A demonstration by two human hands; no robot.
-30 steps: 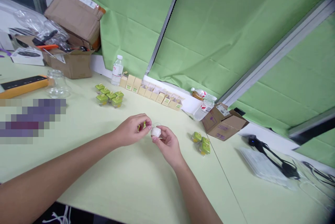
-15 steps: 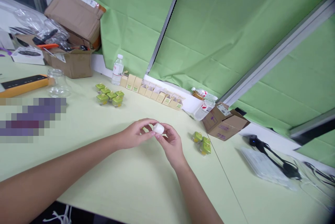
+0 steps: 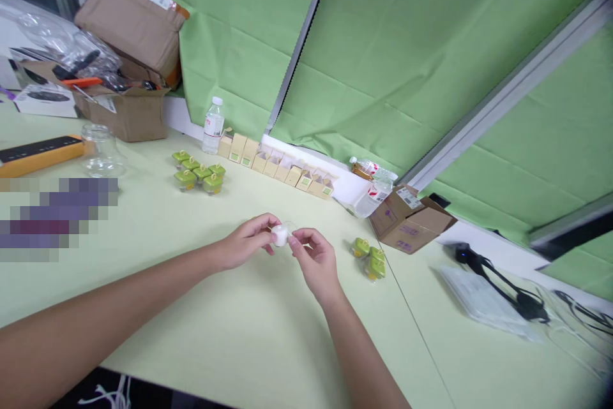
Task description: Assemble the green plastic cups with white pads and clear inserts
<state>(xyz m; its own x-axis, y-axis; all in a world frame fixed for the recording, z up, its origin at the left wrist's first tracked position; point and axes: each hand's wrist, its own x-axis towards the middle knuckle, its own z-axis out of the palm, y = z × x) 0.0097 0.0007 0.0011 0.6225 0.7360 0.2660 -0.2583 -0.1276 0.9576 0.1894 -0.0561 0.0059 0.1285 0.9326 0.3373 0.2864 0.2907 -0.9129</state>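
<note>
My left hand (image 3: 251, 240) pinches a small white roll (image 3: 280, 235) between thumb and fingers, above the table. A faint thin strand (image 3: 288, 225) loops off the top of the roll towards my right hand (image 3: 313, 256). The thumb and forefinger of my right hand are closed together at the roll's right side, seemingly on the strand. Small clear jars with green lids (image 3: 376, 262) stand just right of my right hand. A second group of green-lidded jars (image 3: 202, 173) stands beyond my left hand.
A row of small open cardboard boxes (image 3: 278, 165) lines the wall beside a water bottle (image 3: 213, 125). Cartons (image 3: 412, 221) and bottles (image 3: 371, 197) stand right of it. A glass flask (image 3: 101, 152) and orange power strip (image 3: 43, 155) lie left; a black headset (image 3: 502, 284) lies right.
The fingers of my two hands have moved slightly apart. The white roll has shifted a little left with my left hand, and a thin strand now shows between it and my right hand.
</note>
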